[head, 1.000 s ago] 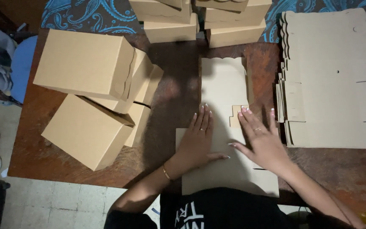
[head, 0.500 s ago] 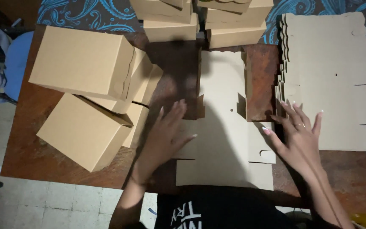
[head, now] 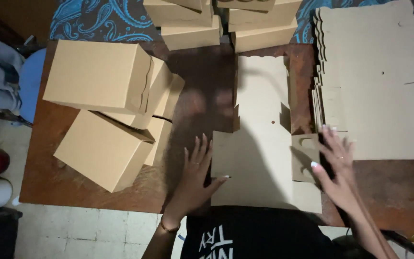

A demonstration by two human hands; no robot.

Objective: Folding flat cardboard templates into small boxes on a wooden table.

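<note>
Lying flat on the brown table (head: 49, 182), directly in front of the body: the unfolded cardboard blank (head: 259, 144), long axis running straight away from the chest toward the far stacked boxes (head: 192, 29). Sitting between the two hands, so neither reaching far. Resting at the blank's near left edge: the left hand (head: 192, 177), palm down on the tabletop, fingers spread and pointing away, thumb tip touching the cardboard's edge (clamped on nothing). Hovering or pressing at the right edge: the right hand (head: 336, 168), also open, fingers splayed, thumb lying against the small side flap (head: 305, 156) with the curved slot; hard telling whether lifting that flap or just touching it. Both about equally near, one on each long side. Wrists angling inward from the body, forearms converging toward the chest. Standing well to the left: two assembled boxes (head: 97, 115), tipped against each other. Just beyond the right hand: a tall stack of flat blanks (head: 379, 86).
</note>
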